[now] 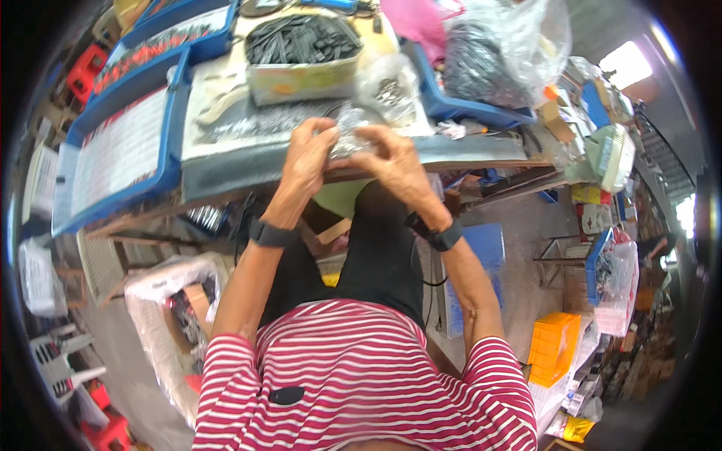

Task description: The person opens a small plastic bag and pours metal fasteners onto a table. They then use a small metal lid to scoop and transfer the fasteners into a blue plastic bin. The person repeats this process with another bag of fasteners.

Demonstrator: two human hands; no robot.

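At the bench's near edge, my left hand [307, 156] and my right hand [396, 164] pinch a small, shiny clear plastic bag [348, 139] between them. Its contents are too blurred to name. Just behind it, another clear bag [389, 89] holds small metallic pieces. Beyond my left hand stands a box [289, 83] heaped with dark, flat strips [304, 39]. A pile of small silvery pieces [259, 120] lies in front of that box, beside a pale curved piece [222, 107].
Blue trays [174, 124] with red-and-grey parts and white sheets line the bench's left. On the right, a blue tray [481, 111] carries a large clear bag of dark parts [485, 64]. An orange crate [555, 347] and a plastic-wrapped carton [162, 331] stand lower down.
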